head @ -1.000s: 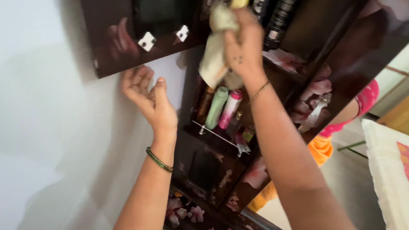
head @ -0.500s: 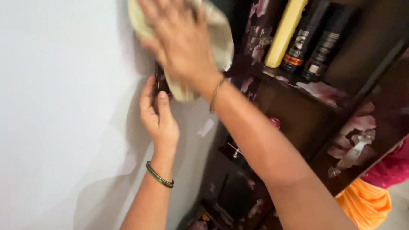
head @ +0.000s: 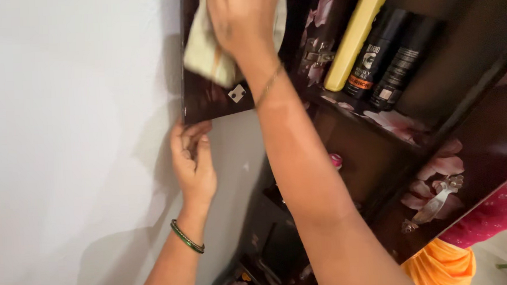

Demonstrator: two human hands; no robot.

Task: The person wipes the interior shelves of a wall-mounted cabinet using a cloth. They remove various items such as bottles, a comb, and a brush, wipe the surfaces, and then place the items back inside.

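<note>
**Cloth on the cabinet door, left hand at its lower edge**

Landmark: the dark brown glossy cabinet door with a pink flower print (head: pixel 206 102), swung open against the pale wall (head: pixel 65 139).

- Edges: the door's lower edge runs level just above my left hand (head: pixel 193 162). Below that edge there is bare wall, with open room down to my green bangle (head: pixel 187 237). Left of the door the wall is bare too. Right of the door, the cabinet's shelves sit close.
- My right hand (head: pixel 242 17) is pressed on the door's face near the top of the view, clamped on a crumpled pale cream cloth (head: pixel 204 53). The fingers are closed over the cloth; their tips run out of view at the top. The cloth hangs below and left of the hand, lying on the door, just above a small white square fitting (head: pixel 237 93).
- My left hand's fingers are curled together, the tips touching the door's lower edge; it holds nothing loose.
- Right of the door, on a shelf: a tall yellow plastic bottle (head: pixel 352 44) and two black spray cans (head: pixel 386 54), standing side by side, well apart from both hands.
</note>
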